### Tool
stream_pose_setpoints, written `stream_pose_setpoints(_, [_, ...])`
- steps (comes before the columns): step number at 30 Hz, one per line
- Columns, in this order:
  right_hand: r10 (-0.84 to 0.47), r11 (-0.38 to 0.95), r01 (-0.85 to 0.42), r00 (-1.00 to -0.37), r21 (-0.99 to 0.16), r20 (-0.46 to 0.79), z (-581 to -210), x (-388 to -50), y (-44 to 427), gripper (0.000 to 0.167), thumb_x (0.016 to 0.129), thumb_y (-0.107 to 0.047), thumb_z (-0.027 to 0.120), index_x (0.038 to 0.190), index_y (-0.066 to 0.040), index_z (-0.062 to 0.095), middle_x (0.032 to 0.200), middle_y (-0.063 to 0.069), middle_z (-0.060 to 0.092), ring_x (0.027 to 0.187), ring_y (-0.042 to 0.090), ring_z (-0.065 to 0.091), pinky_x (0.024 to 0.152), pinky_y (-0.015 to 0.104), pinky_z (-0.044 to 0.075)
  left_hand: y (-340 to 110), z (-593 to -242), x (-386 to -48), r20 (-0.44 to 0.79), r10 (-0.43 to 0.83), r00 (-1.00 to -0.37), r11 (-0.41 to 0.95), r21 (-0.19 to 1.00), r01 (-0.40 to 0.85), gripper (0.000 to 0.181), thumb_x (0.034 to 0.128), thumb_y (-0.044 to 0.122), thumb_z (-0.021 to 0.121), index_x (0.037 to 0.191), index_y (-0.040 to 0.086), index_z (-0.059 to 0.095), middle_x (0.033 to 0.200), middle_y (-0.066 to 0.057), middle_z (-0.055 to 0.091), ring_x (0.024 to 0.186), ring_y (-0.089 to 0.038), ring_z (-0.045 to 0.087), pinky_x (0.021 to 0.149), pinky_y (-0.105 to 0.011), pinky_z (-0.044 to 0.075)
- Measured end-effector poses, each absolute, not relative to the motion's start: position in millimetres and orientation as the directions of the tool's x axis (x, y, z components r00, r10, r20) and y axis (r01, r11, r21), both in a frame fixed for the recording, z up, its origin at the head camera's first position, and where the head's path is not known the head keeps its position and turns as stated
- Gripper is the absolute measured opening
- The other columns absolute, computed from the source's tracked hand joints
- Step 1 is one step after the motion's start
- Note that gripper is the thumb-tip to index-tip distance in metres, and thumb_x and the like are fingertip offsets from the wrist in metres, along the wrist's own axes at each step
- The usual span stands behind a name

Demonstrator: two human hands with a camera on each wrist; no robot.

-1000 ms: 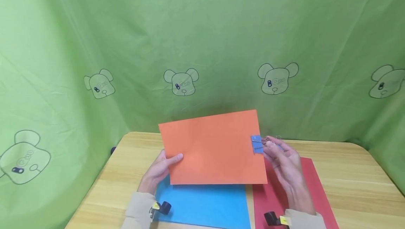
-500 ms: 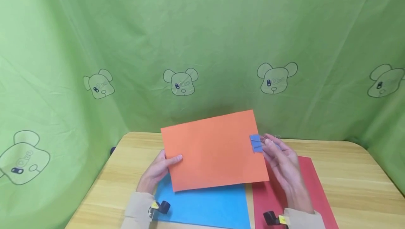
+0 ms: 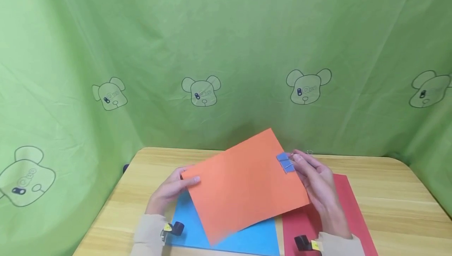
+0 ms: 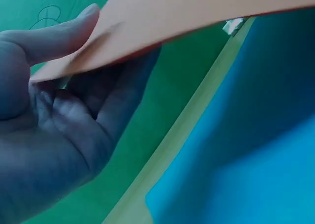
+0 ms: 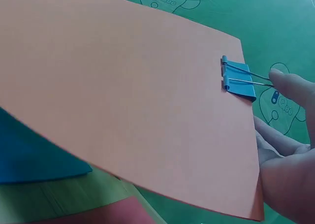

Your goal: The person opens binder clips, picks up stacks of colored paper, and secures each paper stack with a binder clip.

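An orange sheet [image 3: 243,189], seemingly card or a thin stack, is held tilted above the table between both hands. My left hand [image 3: 170,188] pinches its left corner, thumb on the front face and fingers behind, as the left wrist view confirms. On the sheet's right edge sits a blue binder clip [image 3: 286,163] with wire handles. My right hand [image 3: 319,183] pinches those handles; in the right wrist view the thumb rests at their ends and the clip [image 5: 240,79] bites the paper's edge. Part of the right fingers is hidden behind the sheet.
Beneath the orange sheet, blue paper [image 3: 257,236] lies on the wooden table [image 3: 399,197], with red paper [image 3: 349,205] to its right. A green curtain [image 3: 247,32] printed with bear heads surrounds the table's back and left side. A small whitish object [image 4: 232,26] shows in the left wrist view.
The orange sheet has rotated counterclockwise, its lower left corner swinging down over the blue paper. My left hand has shifted to the sheet's upper left corner; the right keeps hold of the clip.
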State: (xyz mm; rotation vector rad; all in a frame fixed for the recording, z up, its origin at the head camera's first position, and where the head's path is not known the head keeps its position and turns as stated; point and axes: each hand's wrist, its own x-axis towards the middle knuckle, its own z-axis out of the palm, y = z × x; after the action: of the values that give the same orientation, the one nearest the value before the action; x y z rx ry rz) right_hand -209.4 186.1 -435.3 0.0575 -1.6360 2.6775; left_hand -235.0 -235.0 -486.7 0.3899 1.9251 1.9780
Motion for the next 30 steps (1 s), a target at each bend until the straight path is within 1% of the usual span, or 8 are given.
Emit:
stream_pose_setpoints(4, [-0.038, -0.358, 0.007, -0.999, -0.934, 0.007, -431.6, -210.0, 185.2, 0.057, 0.1, -0.014, 0.069, 0.149, 0.004, 0.046, 0.122, 0.001, 0.073, 0.111, 0.011, 0.069, 0.095, 0.025, 0.053, -239.0, -485.3, -236.4, -0.087, 0.453, -0.887, 0.102, 0.994, -0.045, 0.045, 0.0982, 0.011, 0.068, 0.141, 0.001, 0.058, 0.108, -0.007, 0.077, 0.099, -0.014, 0.072, 0.095, -0.027, 0.051])
stream_pose_setpoints(7, [-0.07, -0.244, 0.037, -0.997, -0.969, -0.021, -429.8, -210.0, 184.1, 0.064, 0.098, -0.02, 0.072, 0.15, 0.004, 0.044, 0.123, 0.0, 0.073, 0.113, 0.009, 0.068, 0.095, 0.024, 0.053, -232.8, -484.8, -235.2, -0.099, 0.497, -0.862, 0.181, 0.983, -0.008, 0.044, 0.0974, 0.012, 0.07, 0.139, 0.0, 0.06, 0.114, -0.011, 0.076, 0.092, -0.011, 0.071, 0.081, -0.022, 0.052])
stream_pose_setpoints(10, [-0.104, -0.146, 0.056, -0.994, -0.988, -0.041, -429.3, -209.3, 181.9, 0.068, 0.097, -0.026, 0.074, 0.151, 0.004, 0.044, 0.125, 0.0, 0.073, 0.115, 0.008, 0.067, 0.095, 0.023, 0.053, -219.8, -485.2, -232.8, -0.11, 0.557, -0.823, 0.226, 0.974, 0.023, 0.041, 0.0972, 0.012, 0.07, 0.135, -0.001, 0.062, 0.114, -0.013, 0.075, 0.091, -0.011, 0.07, 0.077, -0.021, 0.052])
stream_pose_setpoints(12, [-0.121, -0.097, 0.054, -0.992, -0.994, -0.042, -429.3, -208.9, 180.1, 0.067, 0.097, -0.028, 0.074, 0.15, 0.003, 0.045, 0.126, 0.001, 0.072, 0.116, 0.008, 0.067, 0.095, 0.023, 0.052, -210.1, -484.7, -230.6, -0.121, 0.596, -0.794, 0.237, 0.971, 0.03, 0.039, 0.0972, 0.012, 0.069, 0.134, 0.0, 0.063, 0.111, -0.014, 0.075, 0.089, -0.014, 0.07, 0.074, -0.025, 0.054])
stream_pose_setpoints(15, [-0.13, -0.019, 0.038, -0.991, -0.999, -0.035, -429.6, -208.4, 177.0, 0.066, 0.097, -0.032, 0.074, 0.149, 0.0, 0.049, 0.127, 0.002, 0.072, 0.116, 0.007, 0.066, 0.095, 0.021, 0.052, -198.5, -484.7, -229.0, -0.144, 0.629, -0.764, 0.254, 0.967, 0.026, 0.038, 0.0971, 0.011, 0.069, 0.134, 0.002, 0.065, 0.108, -0.012, 0.076, 0.092, -0.018, 0.073, 0.081, -0.03, 0.058])
stream_pose_setpoints(18, [-0.141, 0.056, 0.019, -0.99, -0.998, -0.026, -431.6, -207.9, 174.1, 0.064, 0.097, -0.035, 0.073, 0.147, -0.002, 0.053, 0.128, 0.004, 0.071, 0.116, 0.005, 0.066, 0.094, 0.02, 0.052, -191.5, -484.4, -226.7, -0.151, 0.632, -0.76, 0.266, 0.963, 0.03, 0.038, 0.097, 0.009, 0.069, 0.135, 0.005, 0.065, 0.106, -0.012, 0.076, 0.09, -0.019, 0.073, 0.079, -0.031, 0.058])
stream_pose_setpoints(23, [-0.155, 0.088, -0.017, -0.988, -0.996, 0.003, -437.2, -210.0, 167.6, 0.06, 0.096, -0.034, 0.075, 0.144, -0.004, 0.057, 0.131, 0.009, 0.069, 0.116, 0.007, 0.066, 0.094, 0.022, 0.053, -181.5, -484.4, -224.2, -0.148, 0.64, -0.754, 0.243, 0.97, 0.016, 0.033, 0.0992, 0.011, 0.067, 0.132, 0.007, 0.066, 0.104, -0.008, 0.076, 0.088, -0.018, 0.072, 0.077, -0.031, 0.058])
stream_pose_setpoints(30, [-0.167, 0.14, -0.025, -0.986, -0.99, 0.002, -440.3, -211.2, 160.0, 0.057, 0.095, -0.036, 0.076, 0.142, -0.008, 0.061, 0.13, 0.01, 0.069, 0.117, 0.007, 0.066, 0.094, 0.021, 0.052, -167.7, -481.6, -221.2, -0.119, 0.662, -0.74, 0.163, 0.987, -0.012, 0.026, 0.1015, 0.009, 0.063, 0.127, 0.003, 0.065, 0.105, -0.007, 0.073, 0.09, -0.017, 0.07, 0.079, -0.032, 0.057])
